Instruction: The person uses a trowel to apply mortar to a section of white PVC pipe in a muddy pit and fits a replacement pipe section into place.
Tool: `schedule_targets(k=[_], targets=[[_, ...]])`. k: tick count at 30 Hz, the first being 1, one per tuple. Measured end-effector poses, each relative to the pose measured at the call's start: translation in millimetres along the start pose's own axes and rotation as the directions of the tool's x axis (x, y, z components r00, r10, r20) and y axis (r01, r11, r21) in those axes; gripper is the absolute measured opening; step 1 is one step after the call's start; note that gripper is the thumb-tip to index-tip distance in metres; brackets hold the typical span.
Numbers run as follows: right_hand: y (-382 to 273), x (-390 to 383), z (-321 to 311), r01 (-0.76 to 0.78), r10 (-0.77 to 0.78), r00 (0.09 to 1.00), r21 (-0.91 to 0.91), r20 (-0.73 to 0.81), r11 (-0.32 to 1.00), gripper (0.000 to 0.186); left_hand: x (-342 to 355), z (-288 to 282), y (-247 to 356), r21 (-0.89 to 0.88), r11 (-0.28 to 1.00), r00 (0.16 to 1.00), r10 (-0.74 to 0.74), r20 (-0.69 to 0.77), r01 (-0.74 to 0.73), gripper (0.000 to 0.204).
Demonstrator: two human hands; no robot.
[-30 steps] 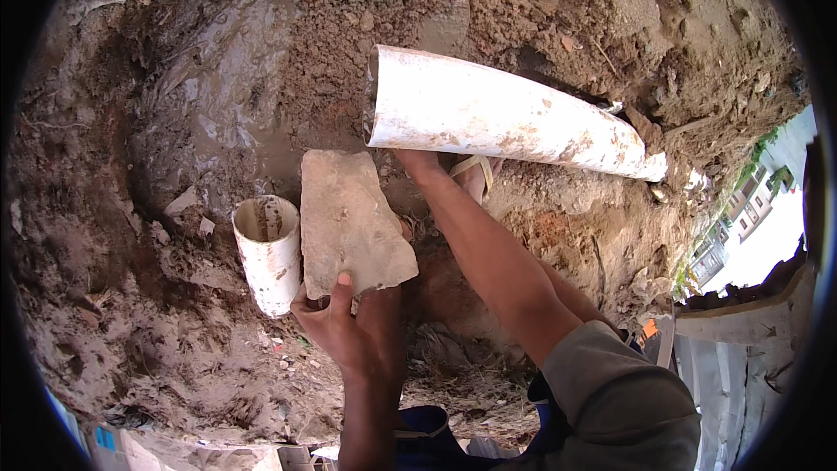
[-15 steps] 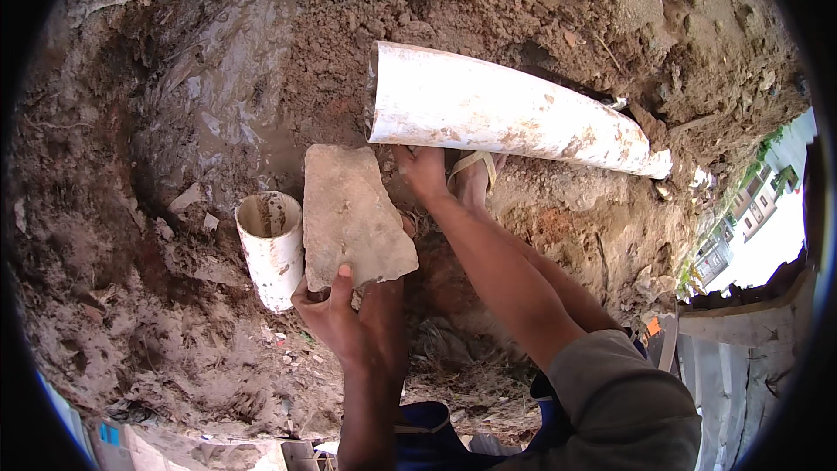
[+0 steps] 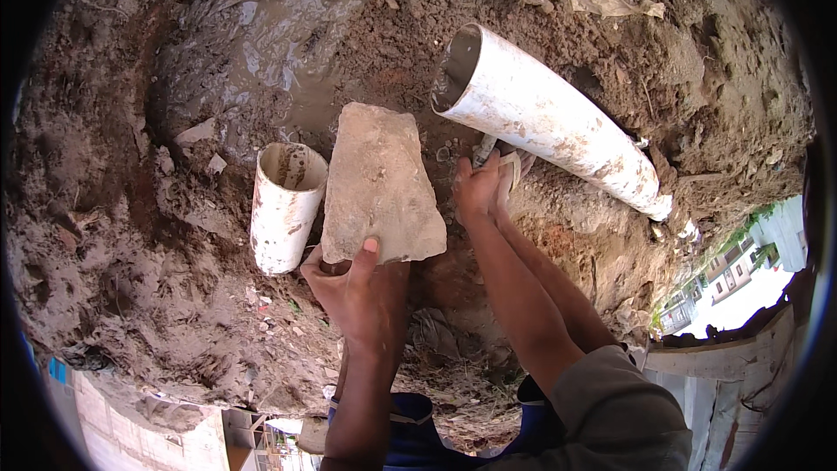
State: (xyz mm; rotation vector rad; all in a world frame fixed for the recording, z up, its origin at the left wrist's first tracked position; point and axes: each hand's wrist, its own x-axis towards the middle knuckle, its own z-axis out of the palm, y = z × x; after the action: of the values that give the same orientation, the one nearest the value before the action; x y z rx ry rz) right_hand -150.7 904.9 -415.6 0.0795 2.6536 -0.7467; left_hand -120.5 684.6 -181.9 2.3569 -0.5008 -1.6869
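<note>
My left hand [image 3: 353,283] grips the near edge of a flat, rough slab of stone or concrete [image 3: 379,183], thumb on top. The slab is tilted up in front of my leg, just right of a short white pipe piece [image 3: 286,218] that stands open end up. My right hand [image 3: 478,192] is closed below the open end of a long, mud-stained white pipe [image 3: 558,113]. A small greyish piece [image 3: 485,150] shows at its fingertips, too little of it to name. The long pipe slopes away to the right, its mouth toward me.
Wet grey mud [image 3: 270,44] lies in a hollow at the far left, with rough brown soil around it. My sandalled foot [image 3: 516,170] is beside my right hand, partly under the long pipe. Corrugated sheets [image 3: 689,401] stand at the lower right.
The long pipe's open end has swung right and now shows more of its mouth. My right hand has come nearer, away from the rim. The slab stays in my left hand; the view has shifted.
</note>
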Motion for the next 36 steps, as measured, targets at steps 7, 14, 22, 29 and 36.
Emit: schedule_targets(k=[7, 14, 22, 29, 36], targets=[[-38, -10, 14, -0.225, 0.161, 0.912, 0.129, 0.378, 0.966, 0.031, 12, -23, -13, -0.072, 0.997, 1.000, -0.008, -0.016, 0.007, 0.080], [-58, -5, 15, -0.150, 0.100, 0.953, 0.158, 0.287, 0.976, 0.036, 20, -44, -30, 0.069, 0.987, 0.990, 0.142, 0.019, -0.143, 0.066], [-51, -5, 19, -0.059, 0.042, 0.964, 0.056, 0.264, 0.997, 0.037, 23, -42, -24, 0.061, 0.991, 0.993, 0.117, 0.007, -0.118, 0.067], [-64, 20, 11, -0.584, 0.517, 0.802, 0.205, 0.299, 0.786, 0.048, 11, -35, -13, -0.014, 0.996, 0.996, 0.091, -0.010, -0.091, 0.066], [-77, 13, 35, -0.115, 0.017, 0.926, 0.238, 0.376, 0.964, 0.034, 3, -24, -12, -0.163, 0.986, 0.999, -0.038, 0.020, 0.041, 0.070]])
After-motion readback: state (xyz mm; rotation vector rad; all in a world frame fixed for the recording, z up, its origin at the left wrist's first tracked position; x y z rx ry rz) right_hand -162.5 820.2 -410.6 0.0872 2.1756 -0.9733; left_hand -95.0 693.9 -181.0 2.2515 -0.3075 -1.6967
